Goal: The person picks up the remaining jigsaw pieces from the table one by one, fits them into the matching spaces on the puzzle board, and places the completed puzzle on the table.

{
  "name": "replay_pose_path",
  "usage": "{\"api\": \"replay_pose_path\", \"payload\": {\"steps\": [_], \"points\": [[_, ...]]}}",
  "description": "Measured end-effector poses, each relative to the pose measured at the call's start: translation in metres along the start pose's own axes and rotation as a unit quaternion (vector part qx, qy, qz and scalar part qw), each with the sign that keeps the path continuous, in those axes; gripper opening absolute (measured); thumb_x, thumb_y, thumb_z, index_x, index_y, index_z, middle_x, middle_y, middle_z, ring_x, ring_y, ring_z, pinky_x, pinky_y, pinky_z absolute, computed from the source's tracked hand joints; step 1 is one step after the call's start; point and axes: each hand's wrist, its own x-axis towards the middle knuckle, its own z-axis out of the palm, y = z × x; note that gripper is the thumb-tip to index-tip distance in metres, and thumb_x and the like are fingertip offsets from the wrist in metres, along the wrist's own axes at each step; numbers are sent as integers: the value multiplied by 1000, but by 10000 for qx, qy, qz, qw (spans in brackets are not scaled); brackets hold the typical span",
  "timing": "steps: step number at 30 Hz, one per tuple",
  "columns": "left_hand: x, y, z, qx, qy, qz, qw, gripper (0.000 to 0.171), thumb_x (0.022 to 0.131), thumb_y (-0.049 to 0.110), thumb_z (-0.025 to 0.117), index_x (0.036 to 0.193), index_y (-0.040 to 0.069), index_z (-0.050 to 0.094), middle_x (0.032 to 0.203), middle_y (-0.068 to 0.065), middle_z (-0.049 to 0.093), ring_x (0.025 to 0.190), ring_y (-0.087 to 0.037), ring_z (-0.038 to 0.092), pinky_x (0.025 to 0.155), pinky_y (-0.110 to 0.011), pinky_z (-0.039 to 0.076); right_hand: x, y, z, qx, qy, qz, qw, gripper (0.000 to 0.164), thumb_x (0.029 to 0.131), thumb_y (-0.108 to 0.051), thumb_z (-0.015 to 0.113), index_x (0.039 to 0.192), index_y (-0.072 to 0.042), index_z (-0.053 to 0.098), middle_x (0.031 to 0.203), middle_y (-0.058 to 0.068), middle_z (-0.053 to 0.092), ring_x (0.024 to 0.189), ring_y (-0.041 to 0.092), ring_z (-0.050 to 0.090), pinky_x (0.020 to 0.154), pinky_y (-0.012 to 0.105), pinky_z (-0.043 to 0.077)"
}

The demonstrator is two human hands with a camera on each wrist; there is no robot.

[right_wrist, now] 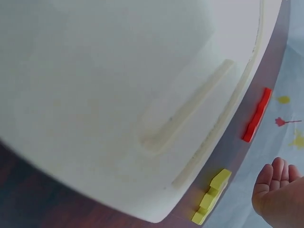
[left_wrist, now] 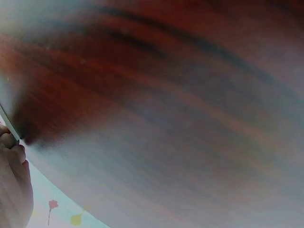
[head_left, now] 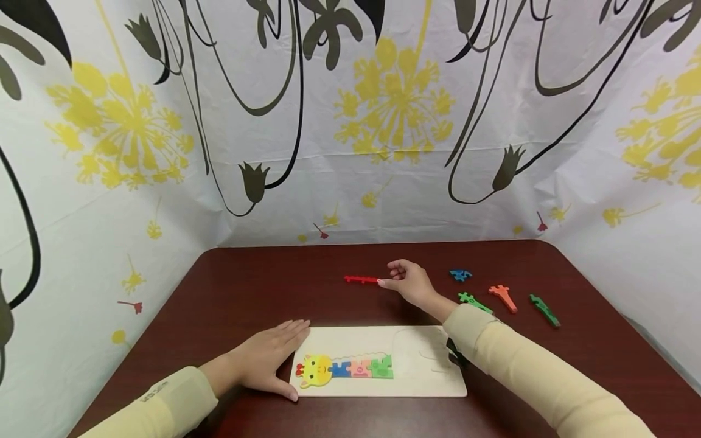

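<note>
A pale puzzle board [head_left: 427, 383] lies on the table, with a yellow giraffe head [head_left: 316, 370] and blue, pink and green pieces [head_left: 361, 368] set in a row. My left hand [head_left: 268, 359] rests flat at the board's left end, fingers stretched; the left wrist view catches only some fingers [left_wrist: 14, 175] by the board's edge. My right hand [head_left: 413, 285] reaches beyond the board, fingers loosely bent. Its thumb appears at the right end of a thin red puzzle piece [head_left: 361, 280]. In the right wrist view the red piece [right_wrist: 257, 115] lies apart from that hand [right_wrist: 280, 190].
On the table's right are a blue piece [head_left: 460, 275], an orange piece [head_left: 502, 298], a green piece [head_left: 544, 310] and another green piece [head_left: 475, 301] partly behind the right sleeve. A yellow piece [right_wrist: 211, 197] shows in the right wrist view. Patterned cloth [head_left: 350, 182] surrounds the table.
</note>
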Motion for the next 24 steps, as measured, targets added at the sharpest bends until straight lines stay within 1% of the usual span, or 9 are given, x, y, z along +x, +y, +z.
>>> {"api": "replay_pose_path", "payload": {"steps": [5,12,19,24], "points": [[0,0,-1,-32,-3,-1,10000,116,75,87,42,154,4,23,159,-12,21,145,-25,21,114,-42,24,6,2,3,-134,-77,19,9999,48,86,-18,77,124,4,58,110,19,60,94,26,56,81,37,50],[-1,2,-1,-58,20,30,10000,116,75,86,43,153,3,24,158,-12,23,145,-25,22,113,-42,25,13,5,8,-596,-61,33,9982,48,85,-23,78,123,1,60,112,17,61,96,26,56,83,41,49],[-1,2,-2,-49,28,28,10000,116,75,86,43,153,3,25,158,-13,24,144,-25,22,113,-43,25,23,9,10,-650,-178,7,9977,48,85,-23,77,123,2,61,110,13,62,98,26,57,83,41,51],[-1,2,-2,-92,21,31,10000,115,76,86,43,154,3,24,158,-12,23,144,-25,22,113,-43,25,27,9,10,-715,-332,100,9968,47,84,-23,78,121,2,62,109,13,63,98,26,58,83,40,51]]}}
